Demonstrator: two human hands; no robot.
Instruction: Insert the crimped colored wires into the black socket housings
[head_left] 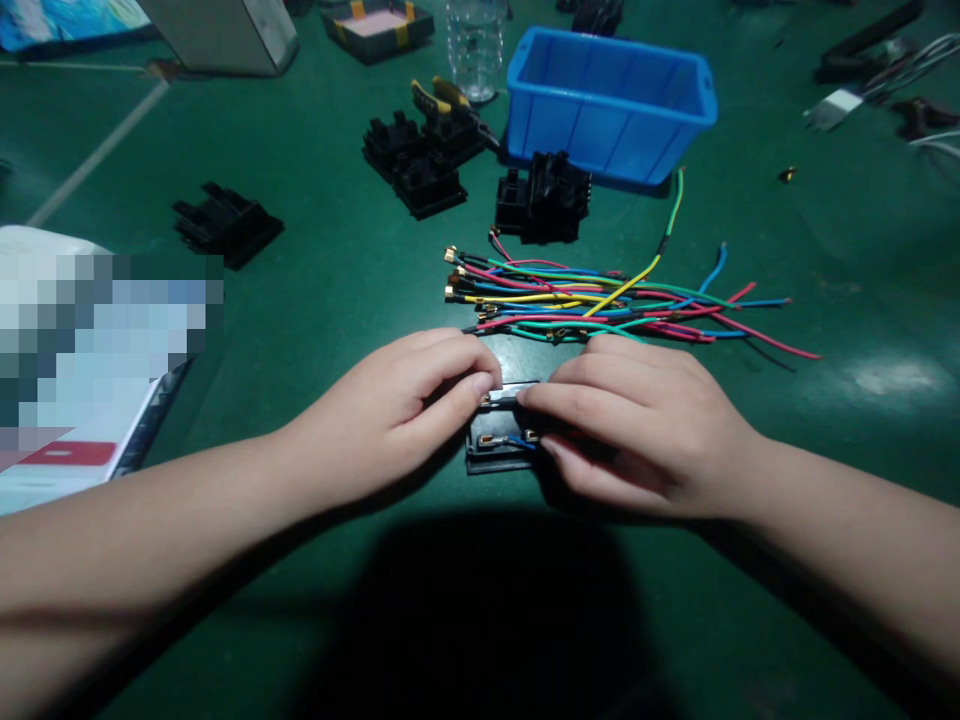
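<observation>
A small black plastic housing [501, 462] rests on the green table in front of me, with brass terminals and a short blue wire [517, 440] inside it. My left hand [420, 385] is closed at its upper left corner, thumb and forefinger pressed together on it. From the right, my right hand [637, 420] grips the housing, its fingers covering that edge and part of the inside. A dark wire or strip seems to run between the fingertips, too small to make out. Just beyond my hands lies a bundle of coloured wires [600, 300], several with brass terminals at their left ends.
Behind the wires stand a blue bin [611, 125], black housings [544, 200] and yellow-handled pliers [441, 95]. Another black housing [229, 225] lies to the left. A clear bottle [476, 50] and a black tray [377, 30] are farther back. Partly blurred papers [112, 370] lie beside my left arm.
</observation>
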